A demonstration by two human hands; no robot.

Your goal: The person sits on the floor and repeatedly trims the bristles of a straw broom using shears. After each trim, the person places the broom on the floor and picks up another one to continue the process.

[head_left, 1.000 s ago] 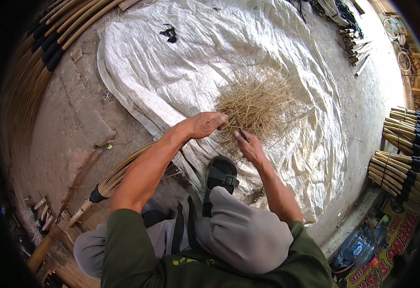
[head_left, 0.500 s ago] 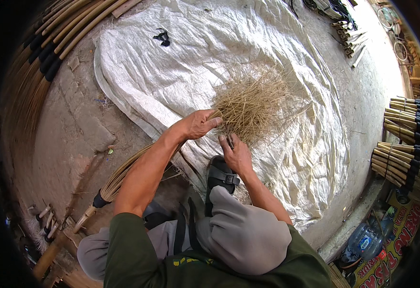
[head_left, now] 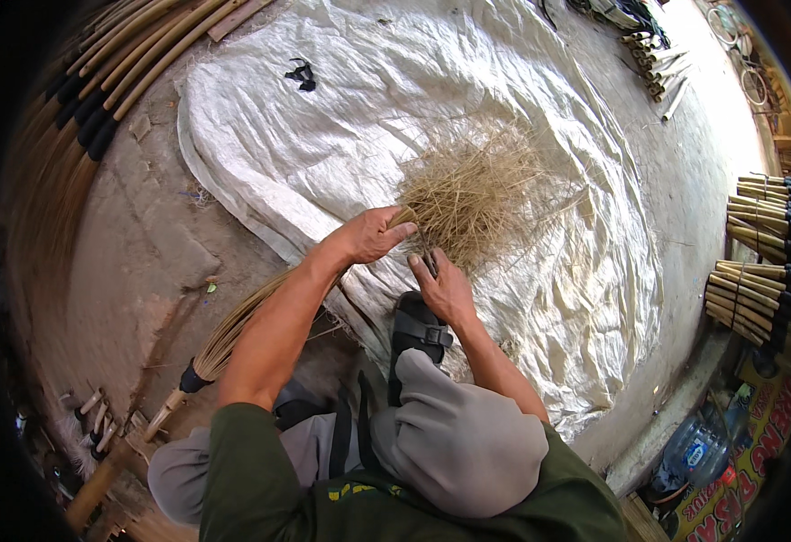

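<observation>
A stick broom (head_left: 251, 312) slants from the lower left under my left forearm, with a black band where its pale handle begins. My left hand (head_left: 376, 237) is closed round the tip end of its bristles, and the cut ends show above my fingers. Close by on the right, my right hand (head_left: 445, 287) grips a narrow dark blade, apparently a knife (head_left: 430, 260), against or very near those bristle ends. Its handle is hidden in my fist. Just beyond both hands, a loose heap of straw-coloured bristle clippings (head_left: 477, 194) lies on a white woven sheet (head_left: 278, 135).
Finished-looking brooms (head_left: 97, 99) lie stacked at the far left. Bundles of handles (head_left: 752, 289) stand at the right, above a large water bottle (head_left: 695, 452). Short pale tubes (head_left: 666, 72) lie far right. My sandalled foot (head_left: 421, 332) rests at the sheet's near edge.
My hands keep nearly the same hold and place; the right hand and blade have shifted slightly left. The view has tilted a little.
</observation>
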